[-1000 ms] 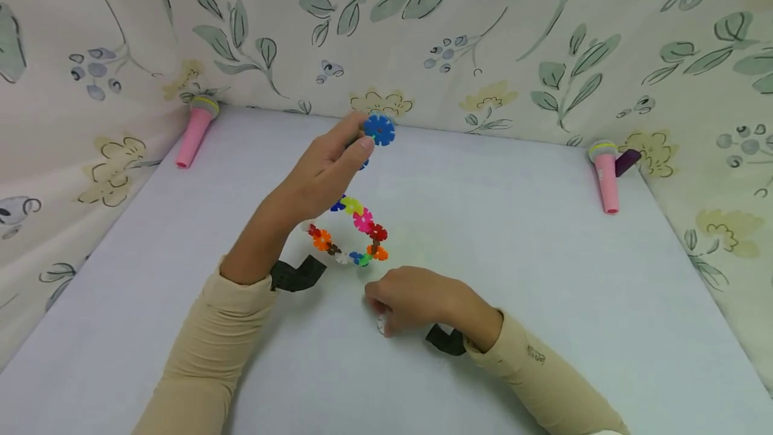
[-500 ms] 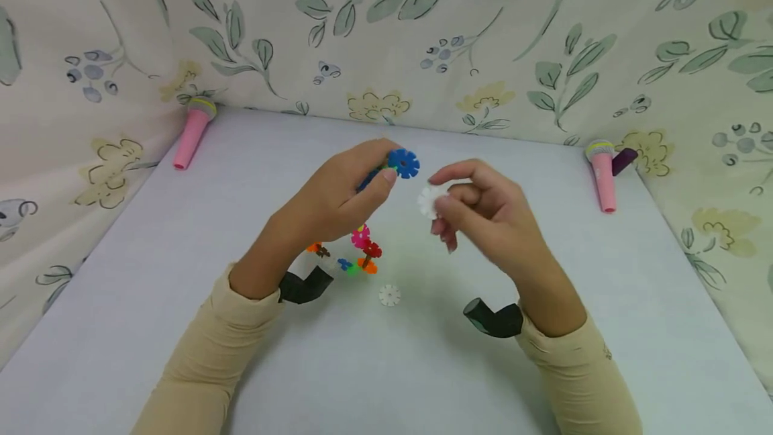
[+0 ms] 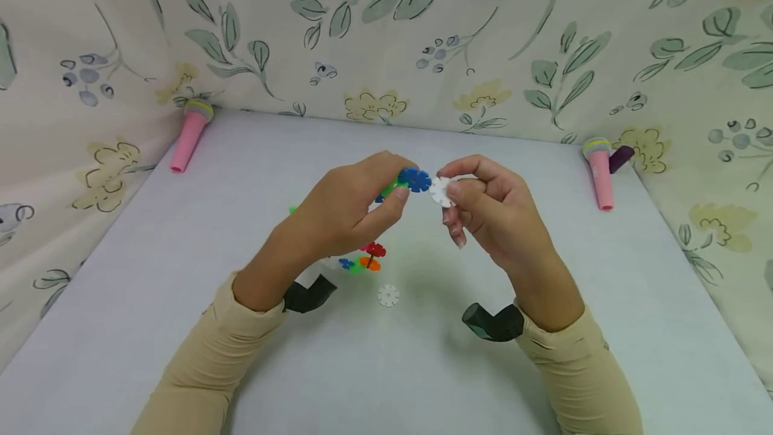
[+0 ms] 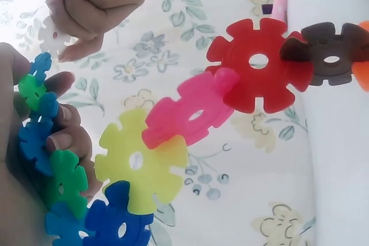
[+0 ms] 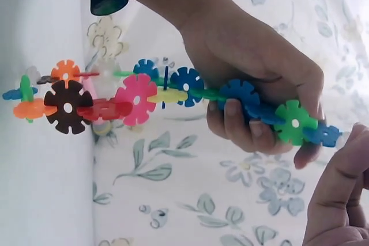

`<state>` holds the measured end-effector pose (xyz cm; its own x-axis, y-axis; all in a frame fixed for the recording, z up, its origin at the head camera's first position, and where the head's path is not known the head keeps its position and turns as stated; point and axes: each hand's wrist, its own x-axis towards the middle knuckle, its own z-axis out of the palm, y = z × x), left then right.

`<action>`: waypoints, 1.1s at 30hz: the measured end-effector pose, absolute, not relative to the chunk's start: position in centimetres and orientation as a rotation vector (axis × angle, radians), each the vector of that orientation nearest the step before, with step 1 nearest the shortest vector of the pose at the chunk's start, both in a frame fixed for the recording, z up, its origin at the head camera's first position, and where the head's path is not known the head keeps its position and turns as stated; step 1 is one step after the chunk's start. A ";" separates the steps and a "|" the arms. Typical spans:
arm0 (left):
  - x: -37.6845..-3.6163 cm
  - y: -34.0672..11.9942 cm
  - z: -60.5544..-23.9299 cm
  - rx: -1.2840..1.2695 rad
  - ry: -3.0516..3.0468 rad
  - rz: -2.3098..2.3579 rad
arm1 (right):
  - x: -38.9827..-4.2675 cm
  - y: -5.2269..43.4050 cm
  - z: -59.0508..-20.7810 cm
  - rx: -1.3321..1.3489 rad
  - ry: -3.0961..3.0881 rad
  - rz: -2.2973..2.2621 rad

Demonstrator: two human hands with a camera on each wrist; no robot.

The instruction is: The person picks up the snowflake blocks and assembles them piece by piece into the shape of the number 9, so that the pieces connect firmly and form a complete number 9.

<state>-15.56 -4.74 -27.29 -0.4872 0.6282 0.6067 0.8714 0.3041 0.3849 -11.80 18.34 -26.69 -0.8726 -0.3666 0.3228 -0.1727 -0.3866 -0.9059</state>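
My left hand (image 3: 344,213) grips the upper end of a chain of interlocking snowflake discs (image 5: 136,87). The chain hangs down in a loop of red, pink, yellow, brown, orange, green and blue pieces. At its end a blue snowflake disc (image 3: 415,180) sticks out past my left fingers. My right hand (image 3: 498,213) pinches a white snowflake disc (image 3: 441,191) between thumb and forefinger, its rim at the blue one's edge; whether their notches interlock I cannot tell. Another white snowflake disc (image 3: 388,295) lies flat on the table below. My left hand hides part of the chain in the head view.
A pink toy microphone (image 3: 188,139) lies at the back left of the white table (image 3: 453,368). Another pink microphone (image 3: 602,180) is at the back right, beside a dark purple piece (image 3: 621,159). A floral cloth (image 3: 386,52) hangs behind the table.
My right hand has come up from the table with a white snowflake disc and brought it to the chain's end. My left hand has moved right and nearer, with the chain.
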 end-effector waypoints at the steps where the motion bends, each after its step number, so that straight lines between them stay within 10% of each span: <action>1: -15.5 -4.7 -27.3 -1.345 -2.230 -0.976 | -11.8 18.4 -26.7 -0.732 1.653 -2.409; 24: -16.1 -4.8 -27.6 -1.308 -2.314 -0.975 | -13.0 18.4 -27.3 -0.779 1.650 -2.208; 33: -17.1 -6.3 -26.9 -1.272 -2.251 -1.362 | -14.2 15.4 -33.2 -1.003 2.324 -0.617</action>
<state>-17.15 -6.31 -26.93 -0.6018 0.5610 0.5685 0.7638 0.1964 0.6148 -14.22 15.39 -33.17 -0.5841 -0.7597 -0.2859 -0.5176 0.6199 -0.5898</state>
